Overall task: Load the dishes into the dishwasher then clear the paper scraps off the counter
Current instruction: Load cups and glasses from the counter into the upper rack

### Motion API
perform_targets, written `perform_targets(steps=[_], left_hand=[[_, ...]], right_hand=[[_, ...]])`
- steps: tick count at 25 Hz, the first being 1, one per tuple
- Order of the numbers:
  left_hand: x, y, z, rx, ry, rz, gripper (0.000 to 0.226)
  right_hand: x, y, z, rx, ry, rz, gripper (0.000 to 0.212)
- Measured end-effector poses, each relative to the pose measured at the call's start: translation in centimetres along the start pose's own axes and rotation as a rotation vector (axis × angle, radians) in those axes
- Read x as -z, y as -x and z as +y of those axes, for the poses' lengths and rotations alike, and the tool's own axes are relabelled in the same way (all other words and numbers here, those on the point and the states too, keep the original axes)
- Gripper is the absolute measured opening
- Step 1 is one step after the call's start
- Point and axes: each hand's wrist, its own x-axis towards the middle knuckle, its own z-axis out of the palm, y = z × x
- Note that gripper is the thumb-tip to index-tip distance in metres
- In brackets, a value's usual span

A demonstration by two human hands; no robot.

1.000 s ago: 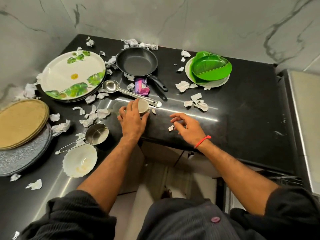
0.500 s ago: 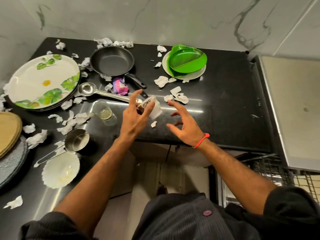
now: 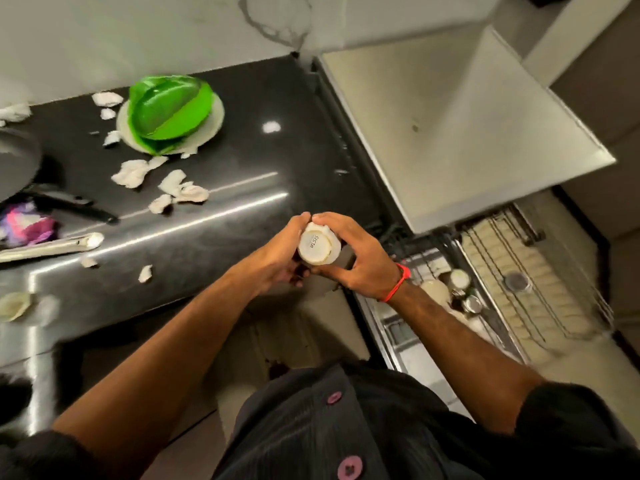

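Both hands on the cup [image 3: 318, 247] — small, white, bottom facing the camera, printed lettering on the base. Left hand [image 3: 280, 253] wraps it from the left, fingers curled around the side. Right hand [image 3: 358, 258] grips it from the right, thumb and fingers closed on the wall; red thread band on that wrist. Cup is held in the air just off the front edge of the black counter [image 3: 242, 188], between the counter and the open dishwasher rack [image 3: 519, 282].

Relative to the cup: rack sits lower right, with a few pale and metal dishes [image 3: 446, 289] in its near end — too blurred to name them. Green dishes [image 3: 169, 110] stacked on a pale plate are up-left, near the back wall. Paper scraps [image 3: 162, 183] lie scattered on the counter to the left; one small scrap [image 3: 145, 273] near the counter's front edge. Black pan [image 3: 20, 164] and a steel ladle handle [image 3: 52, 245] sit far left, partly cut off by the frame.
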Motion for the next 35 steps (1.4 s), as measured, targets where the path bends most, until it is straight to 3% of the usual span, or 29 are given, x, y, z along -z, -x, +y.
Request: perform_targets(steps=[3,5,9,15,19,22,26,31,35], left_hand=[[-6.9,-2.1,0.1,-0.126,-0.084,-0.044,0.046],[-11.2,-3.9,-0.6,-0.262,-0.262,-0.018,0.034],[-19.7,-9.4,-1.7,-0.358,-0.623,-0.067,0.068],[-28.6,-19.7,-0.6,-0.381,-0.682,-0.082,0.061],[-32.3,-28.5,-1.0,-0.278,-0.722,-0.023,0.058],[-33.8,-35.1,-1.7,-0.229,-0.712,0.084,0.060],[-34.5,-40.2,-3.7,-0.223,-0.886,-0.024,0.049],[-35.2,-41.8,-5.7,-0.221,-1.094,0.001,0.035],[-35.1,-41.9,-6.9,-0.072,-1.382,-0.019,0.058]], right_hand=[[4.6,5.5,3.4,-0.179,-0.007,0.150,0.073],[7.0,9.0,6.2,-0.305,-0.021,0.231,0.074],[11.6,15.2,11.8,-0.515,-0.016,0.366,0.068],[16.0,17.8,21.9,-0.718,0.127,0.433,0.066],[17.2,16.4,30.0,-0.865,0.185,0.269,0.074],[18.6,15.2,35.0,-1.021,0.098,0.063,0.085],[19.2,16.3,39.7,-1.120,0.180,-0.234,0.084],[18.7,17.4,40.9,-1.163,0.262,-0.253,0.080],[18.4,17.6,40.9,-1.211,0.258,-0.279,0.075]])
